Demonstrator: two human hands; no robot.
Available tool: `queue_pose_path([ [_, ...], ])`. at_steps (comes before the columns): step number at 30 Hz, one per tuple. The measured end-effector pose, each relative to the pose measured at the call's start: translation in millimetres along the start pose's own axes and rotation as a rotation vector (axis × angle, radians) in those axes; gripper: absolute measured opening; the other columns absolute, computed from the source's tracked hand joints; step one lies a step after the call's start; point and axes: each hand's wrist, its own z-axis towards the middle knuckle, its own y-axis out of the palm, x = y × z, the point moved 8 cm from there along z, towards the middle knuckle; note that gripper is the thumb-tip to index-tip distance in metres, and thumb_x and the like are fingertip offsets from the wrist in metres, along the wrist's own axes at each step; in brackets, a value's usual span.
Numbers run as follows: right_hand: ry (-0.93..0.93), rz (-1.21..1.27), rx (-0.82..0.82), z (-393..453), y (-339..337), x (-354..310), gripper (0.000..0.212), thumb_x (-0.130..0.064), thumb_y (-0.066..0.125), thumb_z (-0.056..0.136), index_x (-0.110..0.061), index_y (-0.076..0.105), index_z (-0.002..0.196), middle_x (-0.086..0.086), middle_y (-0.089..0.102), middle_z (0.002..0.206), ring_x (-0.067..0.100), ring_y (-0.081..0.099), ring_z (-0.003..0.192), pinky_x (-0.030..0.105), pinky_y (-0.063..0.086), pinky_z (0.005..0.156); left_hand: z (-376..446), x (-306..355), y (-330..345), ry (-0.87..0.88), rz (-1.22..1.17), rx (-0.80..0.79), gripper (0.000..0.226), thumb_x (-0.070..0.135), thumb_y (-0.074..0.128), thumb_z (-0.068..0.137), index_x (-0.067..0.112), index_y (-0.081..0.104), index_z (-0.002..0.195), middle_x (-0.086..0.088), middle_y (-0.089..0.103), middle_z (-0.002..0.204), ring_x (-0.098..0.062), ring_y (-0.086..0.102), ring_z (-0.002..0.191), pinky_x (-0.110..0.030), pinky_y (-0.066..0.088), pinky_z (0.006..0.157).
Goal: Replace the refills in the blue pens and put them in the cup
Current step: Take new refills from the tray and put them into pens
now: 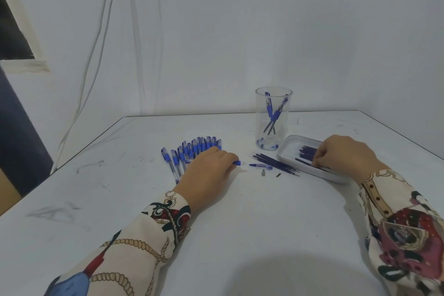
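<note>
While blue-capped, clear-barrelled pens (192, 151) lie fanned, two stand in the cup (273, 118).

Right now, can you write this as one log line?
left hand: holds pen | right hand: picks refill from tray | cup: pens inside

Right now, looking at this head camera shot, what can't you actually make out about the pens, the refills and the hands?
- Right hand: its fingertips are curled into the white tray, so any grip on a refill is hidden.
- Left hand covers the near pens in the row of blue pens; the count is hidden.
- Clear cup: the pens inside overlap, number unclear.
- Small loose parts on the table: too small to identify.
</note>
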Motion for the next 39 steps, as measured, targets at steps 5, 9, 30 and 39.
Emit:
queue_pose_path([
  [5, 0.004, -0.082, -0.011, 0, 1, -3, 0.005, -0.034, 0.068, 0.082, -0.03, 0.071, 0.081, -0.007, 0.067, 0.087, 0.015, 0.057, 0.079, 0.025, 0.039, 0.063, -1, 0, -1, 0.003, 0.0, 0.014, 0.027, 0.025, 0.039, 0.099, 0.018, 0.059, 0.115, 0.004, 0.064, 0.099, -0.014, 0.049, 0.088, -0.02, 0.03, 0.073],
  [9, -0.009, -0.11, -0.002, 1, 5, -3, 0.007, -0.031, 0.064, 0.084, -0.028, 0.07, 0.085, -0.005, 0.064, 0.083, 0.016, 0.057, 0.076, 0.024, 0.038, 0.061, -1, 1, -2, 0.014, -0.009, 0.032, 0.026, 0.025, 0.039, 0.099, 0.017, 0.06, 0.113, 0.003, 0.064, 0.096, -0.014, 0.049, 0.086, -0.02, 0.029, 0.072],
  [30, -0.534, 0.092, 0.324, -16, -9, -78, 0.016, -0.027, 0.062, 0.089, -0.035, 0.073, 0.097, -0.01, 0.068, 0.097, 0.017, 0.052, 0.09, 0.031, 0.033, 0.073, 2, -11, -13, 0.037, 0.038, 0.198, 0.025, 0.009, 0.056, 0.086, 0.013, 0.066, 0.108, -0.001, 0.065, 0.076, -0.022, 0.054, 0.064, -0.029, 0.037, 0.06],
  [39, -0.527, 0.126, 0.337, -17, -9, -79, 0.016, -0.026, 0.061, 0.09, -0.035, 0.072, 0.098, -0.01, 0.067, 0.096, 0.017, 0.051, 0.089, 0.031, 0.032, 0.072, 2, -9, -11, 0.048, 0.022, 0.179, 0.027, 0.013, 0.052, 0.088, 0.015, 0.065, 0.111, -0.001, 0.067, 0.08, -0.023, 0.055, 0.068, -0.034, 0.045, 0.061],
])
